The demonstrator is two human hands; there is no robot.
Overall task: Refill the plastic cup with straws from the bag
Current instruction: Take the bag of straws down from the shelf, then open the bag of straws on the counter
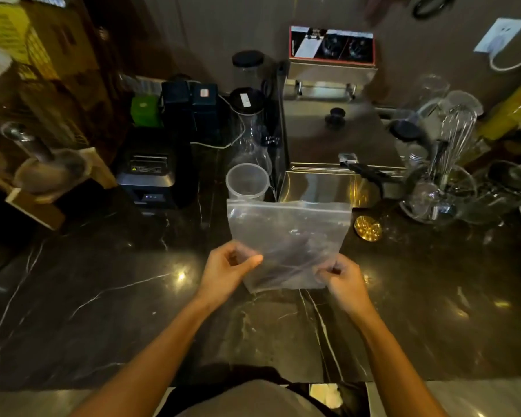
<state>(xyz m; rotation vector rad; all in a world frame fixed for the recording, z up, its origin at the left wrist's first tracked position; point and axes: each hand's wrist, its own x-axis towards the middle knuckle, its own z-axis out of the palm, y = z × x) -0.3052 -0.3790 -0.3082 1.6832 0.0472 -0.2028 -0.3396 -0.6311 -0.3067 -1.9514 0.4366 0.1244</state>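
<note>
Two hands hold a clear zip bag (289,236) upright above the middle of the dark marble desk (102,296). The left hand (226,270) has its grip pinched on the bag's lower left edge; the right hand (345,281) has its grip pinched on the lower right corner. Dark straws (283,263) lie slanted in the bag's lower half. The plastic cup (247,182) stands empty toward the desk's far edge, just behind the bag's top left corner, beside a steel fryer (328,136).

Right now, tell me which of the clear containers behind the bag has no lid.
The plastic cup, directly behind the bag held by both hands. Its rim is open; the two taller clear containers behind it wear black lids.
</note>
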